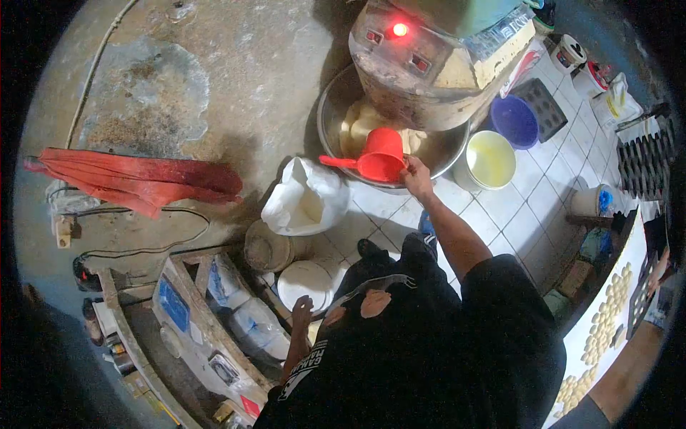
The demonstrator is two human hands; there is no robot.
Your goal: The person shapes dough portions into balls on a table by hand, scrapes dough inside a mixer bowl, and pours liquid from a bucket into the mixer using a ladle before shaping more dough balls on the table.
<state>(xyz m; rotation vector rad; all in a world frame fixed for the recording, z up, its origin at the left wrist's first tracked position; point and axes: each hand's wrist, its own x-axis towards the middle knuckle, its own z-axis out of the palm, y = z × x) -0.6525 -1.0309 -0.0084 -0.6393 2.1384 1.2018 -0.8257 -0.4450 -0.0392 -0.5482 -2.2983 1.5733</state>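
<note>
My right hand (416,176) grips the rim side of a red plastic dipper (384,154), whose long handle points left. The dipper is held over the near edge of a large metal mixing bowl (327,114). Pale dough (366,123) lies in that bowl, partly hidden by the dipper and the machine. What the dipper contains, if anything, I cannot make out. My left hand (303,310) hangs low beside a white lidded bucket (304,284), its fingers loosely bent and nothing visible in them. Left of the bowl stands an open white sack (309,204) with pale contents.
A mixing machine (429,79) with a lit red lamp overhangs the bowl. To its right are a bucket of yellowish liquid (491,161) and a purple basin (514,121). Another person's arm (629,372) reaches by a table (572,357) with several dough pieces. A red cloth (136,179) hangs left.
</note>
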